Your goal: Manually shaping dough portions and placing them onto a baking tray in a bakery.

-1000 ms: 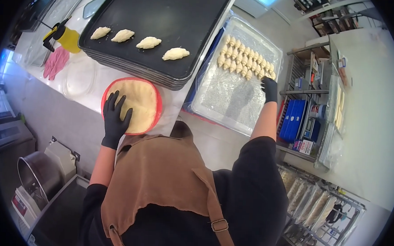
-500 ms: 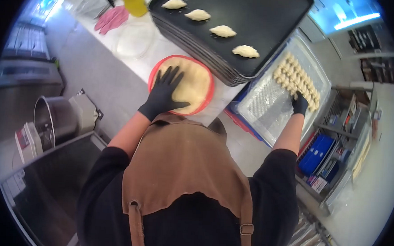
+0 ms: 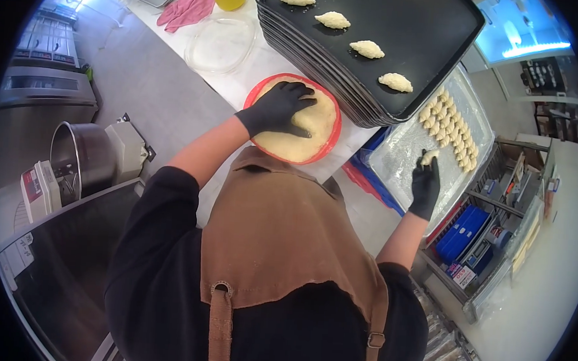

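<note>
- Dough piece (image 3: 429,156) now sits pinched in our right hand (image 3: 425,186), lifted off the plastic-lined tray (image 3: 408,147); a second ago that hand was still reaching up among the rows of pieces (image 3: 450,127) at the tray's far end.
- Our left hand (image 3: 278,108) has stayed spread flat on the crumbs in the red bowl (image 3: 297,121), just left of the tray.
- We judge one piece is picked and ready for coating.
- Black baking sheets (image 3: 374,48) stacked beyond the bowl carry four coated pieces (image 3: 349,28), with bare room behind them.
- Counter edge runs close below the bowl, and the sheet stack crowds its right rim.
</note>
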Motion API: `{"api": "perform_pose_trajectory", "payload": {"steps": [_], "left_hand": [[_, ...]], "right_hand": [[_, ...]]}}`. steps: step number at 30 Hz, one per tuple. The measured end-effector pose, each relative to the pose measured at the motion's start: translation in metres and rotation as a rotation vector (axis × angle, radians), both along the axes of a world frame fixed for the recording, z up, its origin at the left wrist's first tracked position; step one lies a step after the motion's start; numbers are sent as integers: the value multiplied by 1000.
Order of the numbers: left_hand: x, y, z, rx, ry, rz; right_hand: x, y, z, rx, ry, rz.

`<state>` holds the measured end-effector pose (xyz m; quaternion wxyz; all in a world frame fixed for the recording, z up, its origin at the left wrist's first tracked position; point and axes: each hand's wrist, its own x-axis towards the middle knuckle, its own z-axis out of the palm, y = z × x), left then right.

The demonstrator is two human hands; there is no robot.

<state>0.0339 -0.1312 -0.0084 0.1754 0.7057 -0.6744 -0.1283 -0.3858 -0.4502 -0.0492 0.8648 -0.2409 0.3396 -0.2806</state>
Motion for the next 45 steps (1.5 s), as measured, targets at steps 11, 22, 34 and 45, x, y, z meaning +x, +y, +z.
{"api": "perform_pose_trajectory", "payload": {"steps": [11,22,34,45], "left_hand": [[-9,9,22,331,25,68],[-8,29,29,36,217,37],[-26,27,-4,259,120,200],[-25,-1,22,-140,-1,-13]], "right_hand": [[105,132,74,-130,110,192],[122,155,90,-128,120,185],[125,154,89,-133,154,179],[135,160,93,-124,189,254]]}}
